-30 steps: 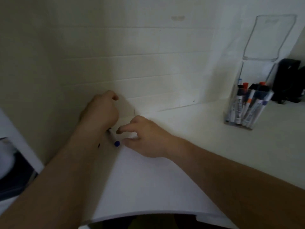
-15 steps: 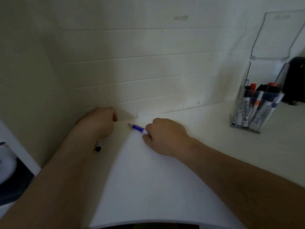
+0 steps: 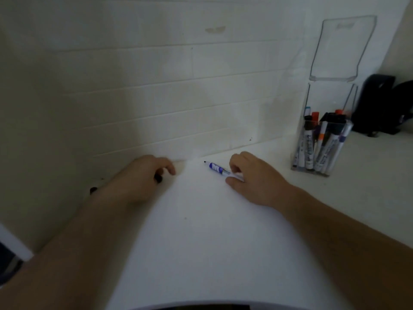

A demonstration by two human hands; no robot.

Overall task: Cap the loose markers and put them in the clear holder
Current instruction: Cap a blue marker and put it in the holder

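Our right hand [image 3: 252, 179] grasps the uncapped blue marker [image 3: 216, 168], tip pointing left, low over the white table [image 3: 201, 242]. Our left hand [image 3: 143, 177] clenches a black object [image 3: 158, 177]. The clear holder [image 3: 321, 142] stands far right, holding markers.

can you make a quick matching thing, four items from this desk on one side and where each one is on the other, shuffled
Items:
1. blue marker
2. clear holder
3. left hand
4. black object

Places:
A. far right, by the wall
B. closed around something small and dark
C. uncapped, held in the right hand
D. upright, full of markers

Pairs: 1-C, 2-D, 3-B, 4-A
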